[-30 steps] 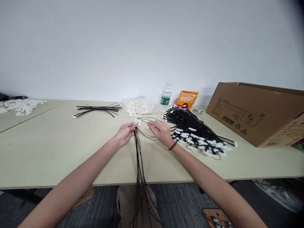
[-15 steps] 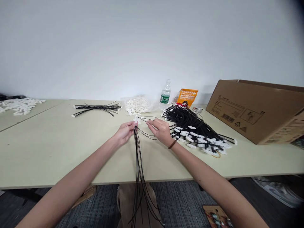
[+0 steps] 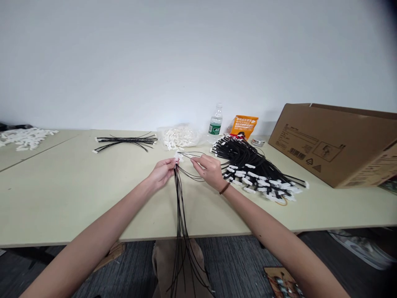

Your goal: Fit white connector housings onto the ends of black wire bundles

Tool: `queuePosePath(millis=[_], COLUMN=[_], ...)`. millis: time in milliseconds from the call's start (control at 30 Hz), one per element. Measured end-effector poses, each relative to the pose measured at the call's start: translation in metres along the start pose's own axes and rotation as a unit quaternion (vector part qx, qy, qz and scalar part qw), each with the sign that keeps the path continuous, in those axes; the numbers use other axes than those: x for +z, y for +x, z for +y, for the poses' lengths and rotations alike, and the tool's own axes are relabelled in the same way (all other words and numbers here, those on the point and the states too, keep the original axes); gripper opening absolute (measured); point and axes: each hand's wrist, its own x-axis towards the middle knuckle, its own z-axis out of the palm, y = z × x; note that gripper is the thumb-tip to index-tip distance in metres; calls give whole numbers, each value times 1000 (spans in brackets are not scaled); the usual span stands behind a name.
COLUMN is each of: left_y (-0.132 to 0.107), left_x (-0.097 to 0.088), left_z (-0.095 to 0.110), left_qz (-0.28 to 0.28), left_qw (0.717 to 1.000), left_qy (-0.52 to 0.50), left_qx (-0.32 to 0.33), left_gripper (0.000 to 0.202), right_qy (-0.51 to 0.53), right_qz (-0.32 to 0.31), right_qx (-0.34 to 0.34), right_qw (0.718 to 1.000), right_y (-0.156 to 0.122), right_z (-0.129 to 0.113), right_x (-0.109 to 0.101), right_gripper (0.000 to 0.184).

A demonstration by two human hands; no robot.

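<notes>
Two bare hands work in front of you, and nearest of all a bundle of long black wires (image 3: pixel 181 215) hangs over the near edge of the pale table (image 3: pixel 62 198), down past your beige trousers (image 3: pixel 173 260). Hanging free like this probably lets their weight pull them straight. Your left hand (image 3: pixel 161 174) is closed to a firm pinch on the top of that bundle, just under a small white connector (image 3: pixel 178 156), seemingly gathering the wire ends at one point. A few thin strands (image 3: pixel 192 176) loop right from there toward your right hand (image 3: pixel 209 170), whose thumb and forefinger are drawn nearly together. You cannot tell from this view whether they truly grip a strand or only guide it. A brown bracelet (image 3: pixel 225 188) sits on that wrist.

Just right of your hands lies a large pile of black wires with white connectors (image 3: pixel 248 165), the connectors fanned outward, which likely keeps the ends easy to reach. To the far left lies a smaller wire bundle (image 3: pixel 124 143). Farther back stand a clear bag of white parts (image 3: pixel 180 138), a water bottle (image 3: pixel 215 120) and an orange pouch (image 3: pixel 244 126), with a cardboard box (image 3: pixel 322 145) on its side at far right and loose white parts (image 3: pixel 25 138) at far left
</notes>
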Motion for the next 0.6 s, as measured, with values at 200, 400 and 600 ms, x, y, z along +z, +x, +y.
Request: queuePosePath(millis=[200,400,600], left_y=[2,0,-3], left_x=[-2,-1,3], left_z=[-1,-1,1], left_qz=[3,5,16], left_qw=[1000,1000,999], left_qy=[2,13,28], left_qx=[0,3,0], left_gripper=[8,5,5], right_qy=[8,29,59], right_qz=[-11,9,23], right_qx=[7,11,54], right_qw=[1000,999,997], right_y=[0,2,4], right_z=[0,-5,-10], right_x=[1,0,-2], right_gripper=[21,20,21])
